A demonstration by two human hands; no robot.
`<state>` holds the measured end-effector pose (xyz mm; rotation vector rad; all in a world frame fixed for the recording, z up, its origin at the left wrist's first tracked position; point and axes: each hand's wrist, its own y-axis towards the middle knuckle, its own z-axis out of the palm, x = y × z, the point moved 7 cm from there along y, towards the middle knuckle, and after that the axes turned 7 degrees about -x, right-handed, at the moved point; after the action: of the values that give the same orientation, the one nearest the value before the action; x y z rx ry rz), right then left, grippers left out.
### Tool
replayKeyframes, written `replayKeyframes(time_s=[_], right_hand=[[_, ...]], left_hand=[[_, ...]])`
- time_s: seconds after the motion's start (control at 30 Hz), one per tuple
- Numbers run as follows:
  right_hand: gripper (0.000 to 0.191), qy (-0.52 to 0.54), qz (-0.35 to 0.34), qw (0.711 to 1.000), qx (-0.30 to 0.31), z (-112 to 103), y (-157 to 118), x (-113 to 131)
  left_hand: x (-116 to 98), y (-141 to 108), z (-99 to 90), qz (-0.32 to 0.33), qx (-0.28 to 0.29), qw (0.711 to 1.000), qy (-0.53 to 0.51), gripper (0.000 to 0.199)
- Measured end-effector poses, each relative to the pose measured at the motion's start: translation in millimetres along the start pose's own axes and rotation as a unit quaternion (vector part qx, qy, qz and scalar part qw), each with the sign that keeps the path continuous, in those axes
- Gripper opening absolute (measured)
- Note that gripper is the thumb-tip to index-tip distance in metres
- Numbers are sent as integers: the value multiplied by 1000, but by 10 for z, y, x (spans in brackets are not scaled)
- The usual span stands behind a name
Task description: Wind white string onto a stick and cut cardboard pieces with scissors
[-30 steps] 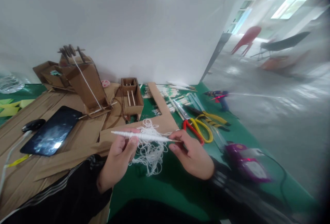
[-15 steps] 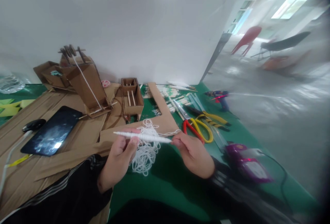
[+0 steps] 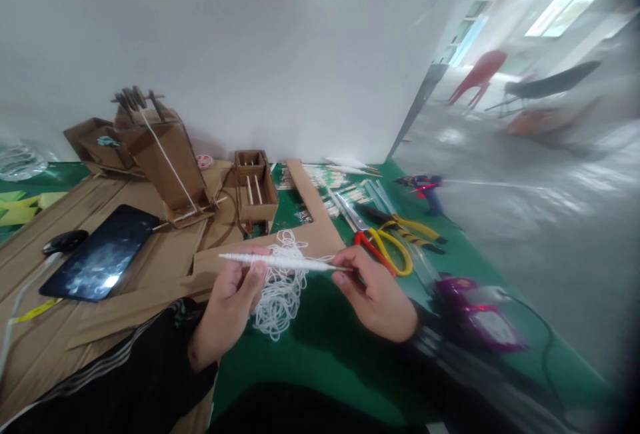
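Lower centre: my left hand (image 3: 225,311) grips the string-wrapped stick (image 3: 295,264), my right hand (image 3: 380,301) its tip. Even turns, I judge, need light tension and snag-free loose string (image 3: 277,309).

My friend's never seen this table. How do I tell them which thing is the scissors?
Find the green table, then the person's right hand over it. Just beyond that hand lie the scissors. They have one red handle and one yellow, while the pliers beside them have yellow and black handles but no red.
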<state>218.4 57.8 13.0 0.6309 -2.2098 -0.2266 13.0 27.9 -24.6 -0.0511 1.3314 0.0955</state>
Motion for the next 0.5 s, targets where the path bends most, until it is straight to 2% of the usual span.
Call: replayKeyframes(time_s=[0.17, 0.3, 0.37, 0.5], right_hand=[[20, -13, -38, 999, -5, -9, 2, 35], [9, -2, -10, 1000, 4, 5, 5, -1], [9, 5, -18, 1000, 7, 5, 5, 11], [19, -12, -44, 999, 10, -1, 6, 38]], left_hand=[[-2, 6, 3, 0, 7, 1000, -5, 22], [-3, 9, -3, 7, 12, 1000, 1, 22], [6, 11, -12, 9, 11, 1000, 5, 22], [12, 9, -16, 7, 8, 1000, 3, 22]])
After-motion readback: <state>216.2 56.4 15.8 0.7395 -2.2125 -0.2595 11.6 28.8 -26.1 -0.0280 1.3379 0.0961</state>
